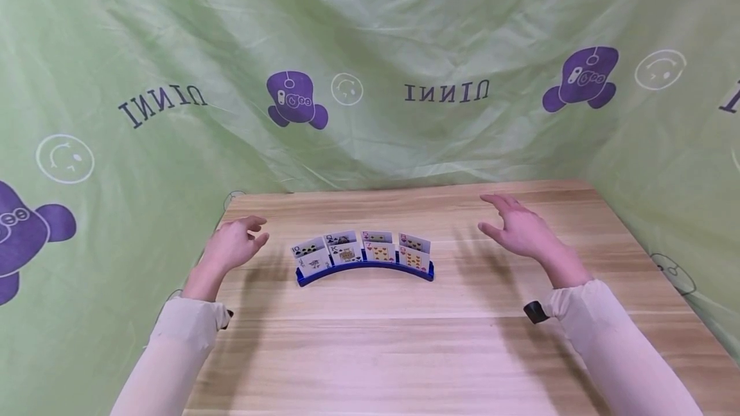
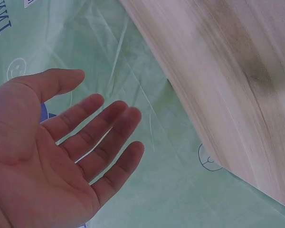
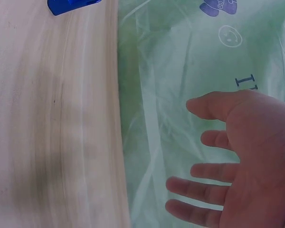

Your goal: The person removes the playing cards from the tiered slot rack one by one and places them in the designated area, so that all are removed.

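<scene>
"Three spots, left to right. What shows at the left of the frame?"

"My left hand (image 1: 234, 244), raised near the left edge of the table (image 1: 370, 339). My fingers are loosely bent, thumb standing apart. In the left wrist view my palm is at lower left: my middle and ring fingers meet near the tips, and the others are spread."

"And around the centre?"

"Just below it, a curved blue rack (image 1: 364, 264) sits on the table, holding eight playing cards (image 1: 347, 253) upright in two rows of four. I can make out a king and a seven in front, with a ten, queen and five behind (the pair at the right end is too small for me to read surely)."

"Then the right?"

"My right hand (image 1: 517, 230), raised above the table, well apart from the rack, thumb away from the fingers. The right wrist view has it at lower right, gaps showing between my fingers. A dark band (image 1: 536, 312) sits by my right cuff (image 1: 569, 300), and printed green cloth (image 1: 665, 165) fills the frame's right edge."
</scene>
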Action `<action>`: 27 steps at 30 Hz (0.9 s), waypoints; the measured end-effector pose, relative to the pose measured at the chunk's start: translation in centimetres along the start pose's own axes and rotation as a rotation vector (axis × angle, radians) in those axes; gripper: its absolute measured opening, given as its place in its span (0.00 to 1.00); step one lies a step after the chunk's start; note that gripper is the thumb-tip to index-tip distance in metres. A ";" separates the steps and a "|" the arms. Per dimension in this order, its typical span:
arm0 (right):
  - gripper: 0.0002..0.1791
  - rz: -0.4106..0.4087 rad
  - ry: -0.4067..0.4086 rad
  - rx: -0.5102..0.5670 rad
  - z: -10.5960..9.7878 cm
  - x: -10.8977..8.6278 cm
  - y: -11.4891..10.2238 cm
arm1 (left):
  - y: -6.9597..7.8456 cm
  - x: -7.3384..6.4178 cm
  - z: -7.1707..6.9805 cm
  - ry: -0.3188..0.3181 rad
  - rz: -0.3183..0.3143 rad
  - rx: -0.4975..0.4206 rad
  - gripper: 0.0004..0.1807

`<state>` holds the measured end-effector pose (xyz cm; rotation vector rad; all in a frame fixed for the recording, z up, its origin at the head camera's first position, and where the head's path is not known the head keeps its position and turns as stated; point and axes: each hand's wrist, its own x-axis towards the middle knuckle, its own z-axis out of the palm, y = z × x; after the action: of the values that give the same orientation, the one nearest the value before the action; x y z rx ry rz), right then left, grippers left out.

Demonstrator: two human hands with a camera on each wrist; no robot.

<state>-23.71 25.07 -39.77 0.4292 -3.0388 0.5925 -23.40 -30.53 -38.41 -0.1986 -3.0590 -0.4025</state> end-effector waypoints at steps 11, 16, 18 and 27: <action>0.28 -0.039 0.063 0.028 0.4 0.2 0.2 | -0.4 -0.3 0.2 -0.005 -0.003 -0.012 0.22; 0.26 -0.032 0.076 0.044 0.7 0.1 0.1 | -0.5 -0.3 0.2 -0.013 0.003 -0.023 0.21; 0.25 -0.028 0.080 0.056 0.8 0.1 0.1 | -0.6 -0.4 0.3 -0.020 0.004 -0.032 0.21; 0.22 -0.033 0.106 0.106 1.5 -0.1 -0.1 | -0.7 -0.8 0.5 -0.036 0.012 -0.070 0.21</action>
<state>-23.49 24.45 -41.12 0.4354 -2.9038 0.7514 -22.74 -31.19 -39.14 -0.2289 -3.0801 -0.5107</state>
